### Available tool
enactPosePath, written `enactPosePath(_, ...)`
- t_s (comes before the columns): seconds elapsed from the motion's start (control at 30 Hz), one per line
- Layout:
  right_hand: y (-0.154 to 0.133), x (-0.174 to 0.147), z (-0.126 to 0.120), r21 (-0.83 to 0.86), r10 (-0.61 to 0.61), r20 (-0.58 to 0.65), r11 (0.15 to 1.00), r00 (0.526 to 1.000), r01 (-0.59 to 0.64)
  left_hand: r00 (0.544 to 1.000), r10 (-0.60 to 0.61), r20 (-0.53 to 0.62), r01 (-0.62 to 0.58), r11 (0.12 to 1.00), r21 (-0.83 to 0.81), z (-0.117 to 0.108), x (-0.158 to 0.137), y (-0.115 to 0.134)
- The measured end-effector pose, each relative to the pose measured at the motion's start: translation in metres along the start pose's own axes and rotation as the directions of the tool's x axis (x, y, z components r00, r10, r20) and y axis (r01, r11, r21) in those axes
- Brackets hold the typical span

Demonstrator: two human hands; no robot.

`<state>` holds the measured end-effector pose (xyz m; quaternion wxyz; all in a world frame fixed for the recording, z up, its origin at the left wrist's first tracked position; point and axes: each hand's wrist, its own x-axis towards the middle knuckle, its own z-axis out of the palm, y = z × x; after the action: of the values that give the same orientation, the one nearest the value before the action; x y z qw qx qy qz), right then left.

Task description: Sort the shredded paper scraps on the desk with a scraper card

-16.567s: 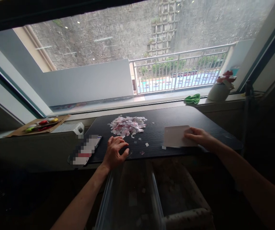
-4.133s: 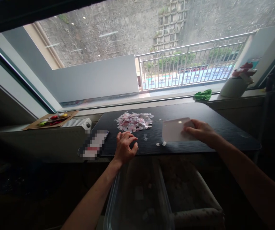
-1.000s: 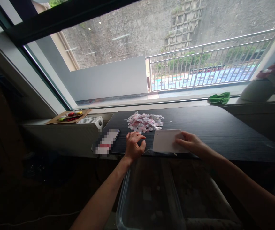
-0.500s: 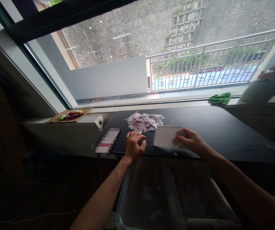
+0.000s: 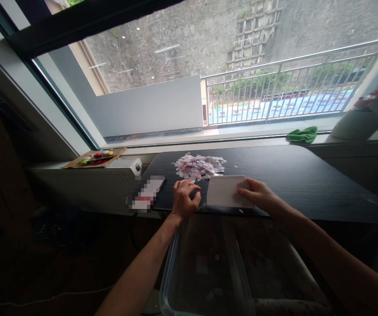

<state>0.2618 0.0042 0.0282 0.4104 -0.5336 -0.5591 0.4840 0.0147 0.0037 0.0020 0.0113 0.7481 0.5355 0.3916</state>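
Note:
My right hand (image 5: 257, 193) grips the right end of a flat white scraper (image 5: 223, 191) with rounded corners and a small hole. The scraper is tilted over the dark table (image 5: 294, 175), close to its near edge. My left hand (image 5: 185, 197) rests by that edge with fingers curved and thumb apart, and nothing shows in it. Just beyond both hands lies a heap of pink and white paper scraps (image 5: 198, 166). One small scrap (image 5: 241, 211) sits by the table's edge below the scraper.
A clear plastic bin (image 5: 167, 281) stands below the table's near edge, with a few light bits inside. A blurred-out phone (image 5: 147, 193) lies at the left. Cardboard with colourful items (image 5: 99, 154) rests by the radiator (image 5: 126, 166). On the sill are a green cloth (image 5: 302, 134) and a pale container (image 5: 356, 125).
My right hand has drawn the scraper slightly left and nearer to me, towards the table's edge. The left hand and the paper heap look the same.

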Motion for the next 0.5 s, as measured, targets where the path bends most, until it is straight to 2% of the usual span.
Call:
enactPosePath(0.07, 0.001, 0.003, 0.003, -0.029, -0.013, -0.02, 0.999, 1.0, 0.012, 1.0, -0.006, 0.001, 0.006, 1.0, 0.005, 0.0, 0.0, 0.0)
enactPosePath(0.3, 0.007, 0.0, 0.013, -0.015, -0.049, 0.042, 0.999, 0.998, 0.05, 1.0, -0.006, 0.009, 0.006, 1.0, -0.004, 0.0, 0.0, -0.002)
enactPosePath(0.43, 0.006, -0.009, -0.004, -0.04, -0.083, 0.09, 0.995, 0.992, 0.087, 1.0, -0.018, -0.001, 0.018, 1.0, -0.011, 0.0, 0.0, -0.001)
enactPosePath(0.5, 0.003, -0.012, -0.015, -0.057, -0.1, 0.058, 0.993, 0.993, 0.103, 1.0, -0.017, -0.005, 0.017, 1.0, -0.012, 0.001, 0.0, -0.001)
